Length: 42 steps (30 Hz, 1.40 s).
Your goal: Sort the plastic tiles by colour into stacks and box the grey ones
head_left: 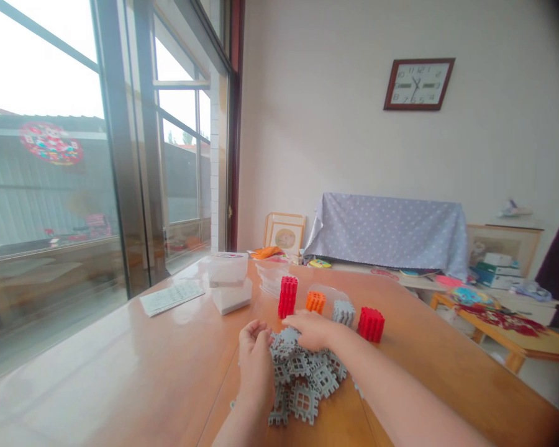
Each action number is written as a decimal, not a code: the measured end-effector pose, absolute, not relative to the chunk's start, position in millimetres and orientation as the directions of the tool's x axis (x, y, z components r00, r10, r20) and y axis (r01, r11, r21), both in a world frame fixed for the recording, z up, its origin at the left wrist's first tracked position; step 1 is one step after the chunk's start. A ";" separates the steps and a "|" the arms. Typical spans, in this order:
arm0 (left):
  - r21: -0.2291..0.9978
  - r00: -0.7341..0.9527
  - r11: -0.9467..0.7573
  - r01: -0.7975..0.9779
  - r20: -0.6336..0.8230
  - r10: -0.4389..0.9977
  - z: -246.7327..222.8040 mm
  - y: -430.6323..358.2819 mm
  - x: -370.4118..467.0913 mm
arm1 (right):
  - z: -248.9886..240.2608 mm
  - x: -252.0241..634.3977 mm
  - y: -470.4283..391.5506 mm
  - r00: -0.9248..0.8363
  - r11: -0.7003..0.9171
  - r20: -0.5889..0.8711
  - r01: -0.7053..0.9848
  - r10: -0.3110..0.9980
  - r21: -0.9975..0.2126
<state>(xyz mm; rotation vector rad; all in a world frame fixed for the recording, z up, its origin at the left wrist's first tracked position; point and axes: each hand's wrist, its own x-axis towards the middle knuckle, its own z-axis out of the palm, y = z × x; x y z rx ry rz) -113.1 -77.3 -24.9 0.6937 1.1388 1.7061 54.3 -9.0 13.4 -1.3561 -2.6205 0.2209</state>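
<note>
A heap of grey notched plastic building tiles (pixel 304 400) with window-like openings lies on the wooden table in front of me. At its left side is my left hand (pixel 256 360), raised with the fingers curled in towards the thumb; whatever they hold is hidden. From the right, my right hand (pixel 313 330) reaches over the top of the heap, its fingers stretched to the left and touching or just above the tiles. Just behind stand a tall red stack (pixel 287 298), a short orange stack (pixel 315 302), a light grey stack (pixel 343 312) and a red stack (pixel 371 324).
Two white plastic boxes (pixel 231 297) stand one on the other at the back left, beside a printed sheet (pixel 172 297). Clear plastic containers (pixel 272 278) sit behind the stacks. A low wooden table (pixel 517 338) holding cloths is at the right; tall windows line the left.
</note>
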 end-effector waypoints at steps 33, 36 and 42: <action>0.926 -0.159 -0.147 -0.346 0.097 0.983 -23.5 -84.6 -106.7 | 70.1 121.7 -41.3 -0.316 0.387 0.293 0.893 0.902 -0.229; 0.938 -0.172 -0.139 -0.316 0.087 0.981 -21.0 -85.6 -107.4 | 78.7 158.8 -22.3 -0.202 0.275 0.295 0.933 0.934 -0.233; 0.953 -0.182 -0.128 -0.276 0.079 0.980 -15.3 -88.6 -107.3 | 75.4 191.5 -10.0 -0.078 0.149 0.261 0.953 0.962 -0.264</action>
